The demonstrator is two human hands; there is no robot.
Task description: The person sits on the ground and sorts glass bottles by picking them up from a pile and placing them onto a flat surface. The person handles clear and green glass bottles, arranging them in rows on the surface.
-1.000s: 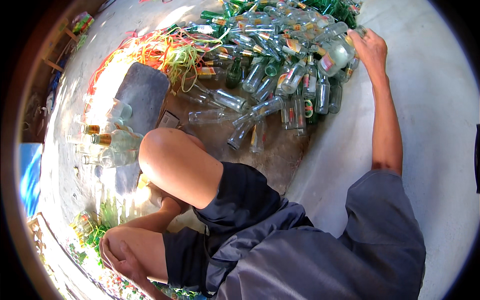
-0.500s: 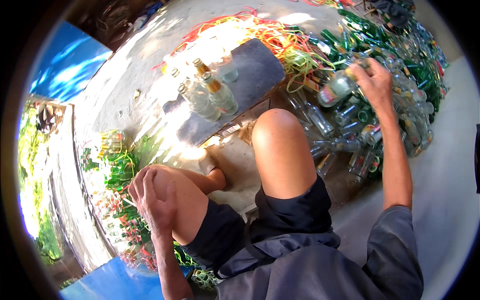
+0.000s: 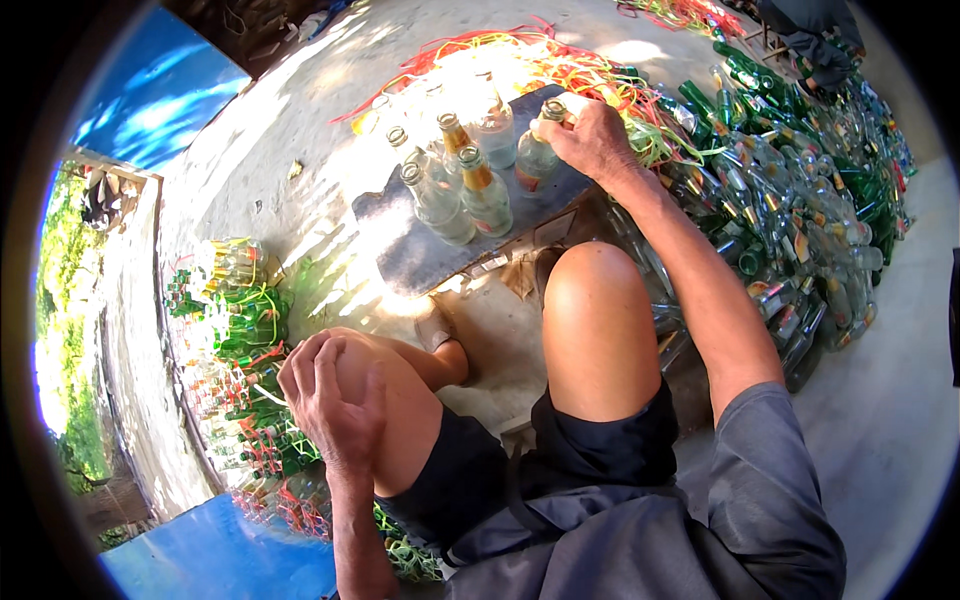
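Note:
My right hand (image 3: 590,135) is closed round the neck of a clear glass bottle (image 3: 535,160), which stands upright on or just above the right end of a low dark bench (image 3: 400,250). Left of it on the bench, several clear bottles (image 3: 437,207) are grouped upright, some with gold-coloured necks (image 3: 476,178), beside a clear plastic cup (image 3: 495,135). My left hand (image 3: 335,400) lies over my left knee, fingers spread. A thin white stick (image 3: 270,395) shows at its fingertips; I cannot tell whether the fingers hold it.
A big heap of loose green and clear bottles (image 3: 790,190) covers the floor at right. Red and yellow straps (image 3: 590,75) lie behind the bench. Bundled bottles (image 3: 245,320) line the left side, near blue sheets (image 3: 160,90). Another person's dark-clothed leg (image 3: 815,40) shows at the far right.
My right hand has brought the clear bottle leftward from the heap to the bench, turning it from tilted to upright. My left hand stays on the knee. The view has shifted slightly.

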